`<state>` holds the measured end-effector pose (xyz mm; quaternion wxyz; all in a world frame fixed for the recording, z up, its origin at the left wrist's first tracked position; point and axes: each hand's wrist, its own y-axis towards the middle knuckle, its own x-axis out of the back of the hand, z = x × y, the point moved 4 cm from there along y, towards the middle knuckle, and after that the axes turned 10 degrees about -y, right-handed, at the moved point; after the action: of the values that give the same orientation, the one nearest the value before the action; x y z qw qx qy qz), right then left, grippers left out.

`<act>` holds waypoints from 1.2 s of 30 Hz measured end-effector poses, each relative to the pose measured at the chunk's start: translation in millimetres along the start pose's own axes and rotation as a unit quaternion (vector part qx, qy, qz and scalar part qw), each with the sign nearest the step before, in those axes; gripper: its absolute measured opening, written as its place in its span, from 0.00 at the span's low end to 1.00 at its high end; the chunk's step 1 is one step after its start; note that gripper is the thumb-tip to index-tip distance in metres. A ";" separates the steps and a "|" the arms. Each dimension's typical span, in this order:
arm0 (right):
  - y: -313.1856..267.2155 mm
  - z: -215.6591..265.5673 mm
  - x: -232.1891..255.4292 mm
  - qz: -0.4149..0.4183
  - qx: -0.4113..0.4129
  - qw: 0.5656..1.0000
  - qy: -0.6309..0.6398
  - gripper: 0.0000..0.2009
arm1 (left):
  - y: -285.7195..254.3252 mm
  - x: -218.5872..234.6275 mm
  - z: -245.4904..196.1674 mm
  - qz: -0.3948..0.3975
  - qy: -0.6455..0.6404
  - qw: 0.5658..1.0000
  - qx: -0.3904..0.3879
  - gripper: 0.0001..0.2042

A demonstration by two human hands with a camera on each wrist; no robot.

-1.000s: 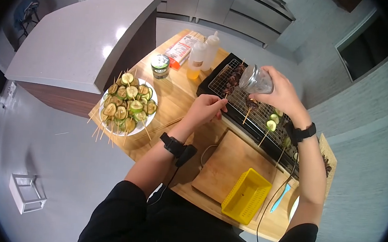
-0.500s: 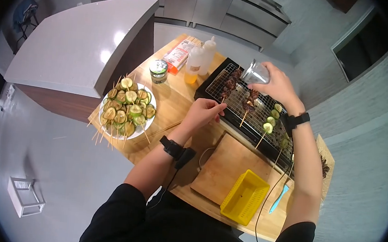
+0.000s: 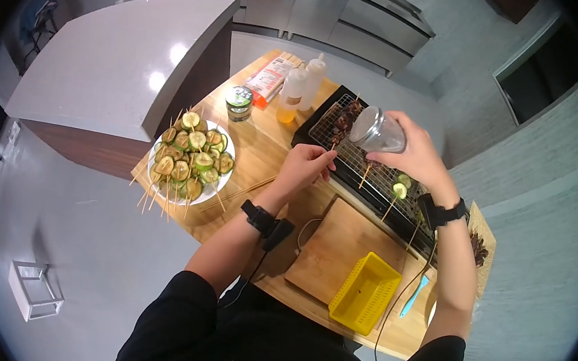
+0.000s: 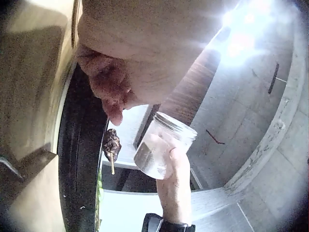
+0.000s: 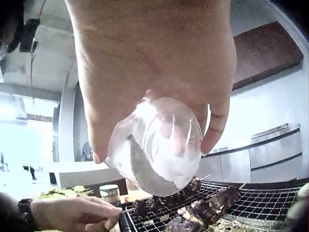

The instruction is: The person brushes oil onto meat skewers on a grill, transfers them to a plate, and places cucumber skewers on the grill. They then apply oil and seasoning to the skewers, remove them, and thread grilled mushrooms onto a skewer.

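A meat skewer (image 3: 344, 125) lies across the grill (image 3: 319, 122), and my left hand (image 3: 302, 168) pinches the near end of its stick between thumb and fingertips. Above the meat, my right hand (image 3: 417, 150) grips a clear jar (image 3: 389, 134) with a metal-ringed mouth, tilted so the mouth faces left. Pale powder clings along the inside wall of the jar (image 5: 154, 150) in the right wrist view. Beside the pinched skewer, a second meat skewer (image 5: 215, 205) rests on the wire rack, partly hidden by the jar in the head view.
Zucchini skewers (image 3: 399, 190) occupy the grill's right part. On the left stands a plate (image 3: 212, 126) heaped with zucchini skewers. Squeeze bottles (image 3: 292, 91) and a small jar (image 3: 238, 104) stand behind. Nearer are a cutting board (image 3: 331, 253), a yellow basket (image 3: 361, 297) and a blue brush (image 3: 415, 296).
The right hand has moved the jar away along the skewer and back toward me, changing its tilt. My left hand keeps its pinch on the stick in nearly the same place.
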<state>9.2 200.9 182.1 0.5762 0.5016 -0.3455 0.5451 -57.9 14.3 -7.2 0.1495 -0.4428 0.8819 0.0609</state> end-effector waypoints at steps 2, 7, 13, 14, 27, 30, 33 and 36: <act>-4.9 -0.3 0.8 -0.006 -0.012 0.999 0.051 0.39 | -0.3 0.0 -0.4 -0.008 0.006 1.000 -0.019 0.19; -15.3 -2.5 5.4 -0.007 -0.024 0.999 0.040 0.39 | -1.4 -5.4 -5.5 0.021 -0.010 0.999 -0.028 0.19; -19.7 -9.6 4.1 -0.008 -0.036 0.999 0.035 0.38 | -0.9 -8.4 -1.0 0.044 -0.013 0.998 -0.035 0.20; -20.0 -9.2 5.1 -0.006 -0.037 0.999 0.032 0.38 | -0.8 -8.0 -0.9 0.042 -0.012 0.999 -0.030 0.20; -13.5 -5.4 -5.3 0.022 0.001 0.997 -0.069 0.39 | 0.4 -0.7 3.5 0.010 -0.037 0.999 0.022 0.21; -6.9 -1.6 -0.7 -0.026 0.012 0.998 -0.058 0.40 | -0.6 -0.4 1.2 0.013 -0.030 0.999 0.022 0.21; -4.1 1.0 -4.1 0.023 0.007 0.994 -0.103 0.41 | 1.6 0.6 5.5 0.014 -0.027 0.999 0.024 0.22; 1.5 -4.0 -4.7 0.010 -0.006 0.996 -0.088 0.41 | 3.5 0.5 8.2 0.014 -0.031 0.999 0.024 0.22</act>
<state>6.3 203.3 177.0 0.5411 0.5410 -0.4028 0.5023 -59.3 18.0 -15.2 0.1870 -0.4249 0.8840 0.0551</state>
